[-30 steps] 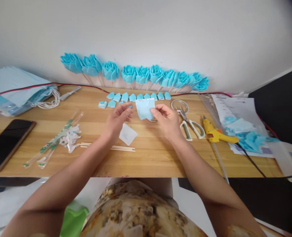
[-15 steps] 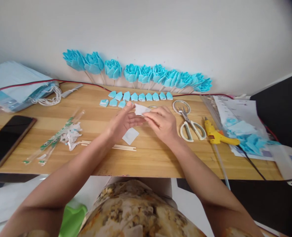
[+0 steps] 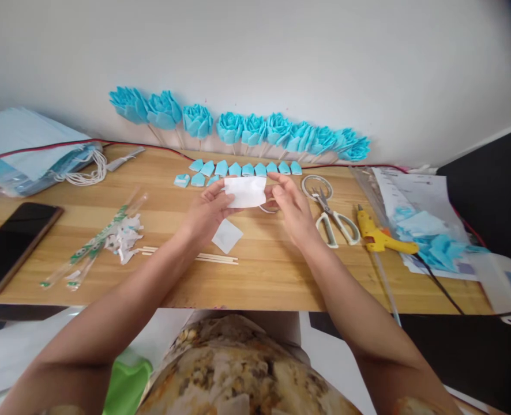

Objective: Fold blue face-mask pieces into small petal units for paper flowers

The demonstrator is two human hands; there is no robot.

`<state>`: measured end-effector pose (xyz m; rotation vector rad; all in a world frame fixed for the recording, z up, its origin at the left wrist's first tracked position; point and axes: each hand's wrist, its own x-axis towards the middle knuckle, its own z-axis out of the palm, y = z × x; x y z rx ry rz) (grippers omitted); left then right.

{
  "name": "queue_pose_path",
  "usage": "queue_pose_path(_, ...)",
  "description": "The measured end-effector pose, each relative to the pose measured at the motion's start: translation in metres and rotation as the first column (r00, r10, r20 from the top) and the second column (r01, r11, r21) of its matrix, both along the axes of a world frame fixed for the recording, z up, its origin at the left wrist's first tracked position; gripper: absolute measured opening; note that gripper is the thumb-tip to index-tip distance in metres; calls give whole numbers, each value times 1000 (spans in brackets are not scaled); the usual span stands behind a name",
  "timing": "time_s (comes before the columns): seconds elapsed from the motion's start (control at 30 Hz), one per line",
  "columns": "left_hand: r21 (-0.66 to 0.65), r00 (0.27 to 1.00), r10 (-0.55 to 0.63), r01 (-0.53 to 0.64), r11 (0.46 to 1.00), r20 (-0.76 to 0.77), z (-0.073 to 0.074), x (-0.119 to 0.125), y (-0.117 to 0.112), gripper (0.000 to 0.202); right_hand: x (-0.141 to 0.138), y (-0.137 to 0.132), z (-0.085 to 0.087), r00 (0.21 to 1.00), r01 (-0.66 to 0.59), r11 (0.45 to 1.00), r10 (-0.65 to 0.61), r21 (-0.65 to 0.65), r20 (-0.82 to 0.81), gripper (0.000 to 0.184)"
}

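Observation:
A white rectangular piece of thin, fabric-like sheet (image 3: 244, 192) is spread flat above the table. My left hand (image 3: 210, 210) pinches its left side, thumb in front and fingers behind. Beside its right edge is my right hand (image 3: 294, 207), thumb and fingers apart; whether a fingertip touches the edge is hard to tell. Below, a pale square (image 3: 227, 236) lies on the wood near thin wooden sticks (image 3: 216, 258). Behind the hands are rows of small blue petal-shaped pieces (image 3: 235, 169), partly hidden by my left hand. A roll of tape (image 3: 269, 209) shows partly beneath the sheet.
Several blue flowers on sticks (image 3: 198, 120) lean on the wall. To the right are scissors (image 3: 335, 216), a tape ring (image 3: 317, 188), a yellow glue gun (image 3: 380, 237) and blue scraps (image 3: 441, 251). Leftward lie a phone (image 3: 15, 248), plastic wrappers (image 3: 95, 245) and stacked masks (image 3: 30, 144).
The white sheet has gone from folded or edge-on to spread flat facing me. My right hand has loosened from its pinch and moved slightly right; my left hand has closed on the sheet.

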<state>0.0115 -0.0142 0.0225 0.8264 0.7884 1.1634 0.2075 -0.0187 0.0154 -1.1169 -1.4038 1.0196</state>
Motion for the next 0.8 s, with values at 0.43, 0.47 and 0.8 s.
queue_pose_path(0.43,94,988,6,9,996,-155,-3,5,-3,41,6,3,2,996,49,985,-61,164,67,34)
queue_pose_path(0.47,88,992,18,-8,996,-123,-2,4,-2,40,8,3,3,990,73,970,-99,233,101,33)
queue_pose_path(0.8,-2,998,60,-60,998,31,3,-4,5,37,7,1,10,865,-76,803,-242,591,440,26)
